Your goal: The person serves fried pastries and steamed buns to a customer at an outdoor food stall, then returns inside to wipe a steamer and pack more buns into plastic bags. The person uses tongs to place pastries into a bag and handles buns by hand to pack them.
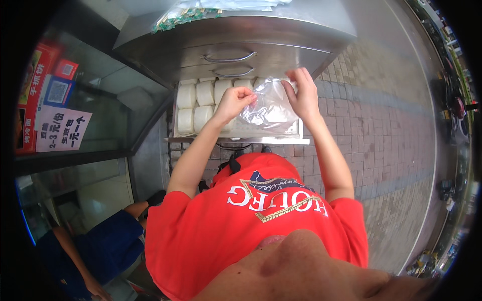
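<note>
Over the pulled-out drawer of a metal cabinet, my left hand pinches the edge of a clear plastic bag between thumb and fingertips. My right hand is at the bag's other side, thumb and fingers apart; whether it grips the film I cannot tell. Rows of white, rounded dough pieces, which look like steamed buns, fill the left and back of the drawer. The bag hides part of the drawer's right side, where a perforated white liner shows.
The stainless steel cabinet stands in front, with curved handles and packaged sticks and plastic bags on top. Glass panels with signs are at left. Another person is at lower left. Brick paving lies at right.
</note>
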`<state>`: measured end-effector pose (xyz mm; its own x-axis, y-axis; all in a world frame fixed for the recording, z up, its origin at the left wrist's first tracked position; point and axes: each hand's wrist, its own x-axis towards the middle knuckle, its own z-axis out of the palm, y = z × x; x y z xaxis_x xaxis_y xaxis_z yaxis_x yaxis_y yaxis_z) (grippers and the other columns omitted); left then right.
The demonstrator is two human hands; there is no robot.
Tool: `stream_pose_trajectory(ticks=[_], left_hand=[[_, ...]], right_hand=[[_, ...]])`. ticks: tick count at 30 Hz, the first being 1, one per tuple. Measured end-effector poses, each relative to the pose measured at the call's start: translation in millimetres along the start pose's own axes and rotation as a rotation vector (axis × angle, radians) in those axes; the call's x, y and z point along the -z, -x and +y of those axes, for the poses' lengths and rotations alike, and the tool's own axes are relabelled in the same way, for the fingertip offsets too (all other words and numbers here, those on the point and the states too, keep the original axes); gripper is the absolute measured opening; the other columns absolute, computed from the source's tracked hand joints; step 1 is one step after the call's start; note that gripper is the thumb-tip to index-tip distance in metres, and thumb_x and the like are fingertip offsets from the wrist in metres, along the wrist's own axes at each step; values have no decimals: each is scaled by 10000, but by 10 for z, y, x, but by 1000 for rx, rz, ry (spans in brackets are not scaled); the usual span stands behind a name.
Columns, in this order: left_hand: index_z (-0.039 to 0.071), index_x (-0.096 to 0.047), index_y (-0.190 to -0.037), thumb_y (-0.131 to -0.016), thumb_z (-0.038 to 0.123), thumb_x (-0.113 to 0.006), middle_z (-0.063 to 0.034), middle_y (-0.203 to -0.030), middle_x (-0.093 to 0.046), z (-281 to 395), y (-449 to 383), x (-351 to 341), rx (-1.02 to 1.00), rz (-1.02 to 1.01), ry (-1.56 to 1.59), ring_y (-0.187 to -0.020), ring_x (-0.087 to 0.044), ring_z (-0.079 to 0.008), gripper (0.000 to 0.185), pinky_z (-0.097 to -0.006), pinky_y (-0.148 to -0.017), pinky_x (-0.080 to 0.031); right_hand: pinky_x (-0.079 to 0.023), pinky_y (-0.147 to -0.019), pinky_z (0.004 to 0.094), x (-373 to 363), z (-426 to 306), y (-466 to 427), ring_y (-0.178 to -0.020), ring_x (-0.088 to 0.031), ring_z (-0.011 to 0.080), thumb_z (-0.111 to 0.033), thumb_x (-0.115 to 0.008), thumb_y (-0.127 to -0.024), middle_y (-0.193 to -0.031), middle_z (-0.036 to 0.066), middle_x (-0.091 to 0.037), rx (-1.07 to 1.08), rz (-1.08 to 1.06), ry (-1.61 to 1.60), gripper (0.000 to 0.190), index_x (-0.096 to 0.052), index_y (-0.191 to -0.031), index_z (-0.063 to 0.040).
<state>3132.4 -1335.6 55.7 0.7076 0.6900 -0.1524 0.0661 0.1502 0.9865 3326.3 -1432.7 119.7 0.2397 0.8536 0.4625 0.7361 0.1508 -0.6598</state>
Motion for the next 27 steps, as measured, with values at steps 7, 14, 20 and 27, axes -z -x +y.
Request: stream_pose_trajectory(ticks=[7, 14, 20, 27], left_hand=[[62, -605, -851, -889, 164, -625, -22, -821, -634, -510, 371, -689, 203, 91, 750, -720, -598, -94, 111, -233, -656, -492], [51, -603, -937, -966, 263, -461, -71, -924, -648, -795, 645, -546, 255, -74, 1285, -823, -630, -187, 256, -341, -801, -507], [47, -537, -1161, -971, 351, -422, -99, -1163, -596, -511, 624, -623, 136, -137, 1655, -632, -546, -133, 376, -289, -655, -483], [92, -452, -1311, -974, 296, -428, -100, -1291, -522, -920, 629, -634, 269, -109, 1345, -1089, -564, -236, 395, -390, -906, -487]], right_hand=[[-447, -639, 251, -511, 32, 1025, -728, -563, 109, -185, -703, -805, -793, 67, -600, -481, -170, -455, 245, -550, -891, -14], [-478, -753, 317, -303, 489, 1475, -859, -594, 175, -189, -479, -951, -943, 48, -634, -1205, 221, -1795, 162, -574, -948, -58], [-499, -808, 360, -460, 828, 1780, -906, -605, 202, -168, -466, -915, -1015, 93, -628, -1195, 76, -2176, 212, -566, -1035, -24], [-480, -883, 340, -359, 238, 1521, -982, -592, 200, -223, -726, -769, -1145, 73, -569, -764, -574, -1696, 593, -446, -1262, -51]])
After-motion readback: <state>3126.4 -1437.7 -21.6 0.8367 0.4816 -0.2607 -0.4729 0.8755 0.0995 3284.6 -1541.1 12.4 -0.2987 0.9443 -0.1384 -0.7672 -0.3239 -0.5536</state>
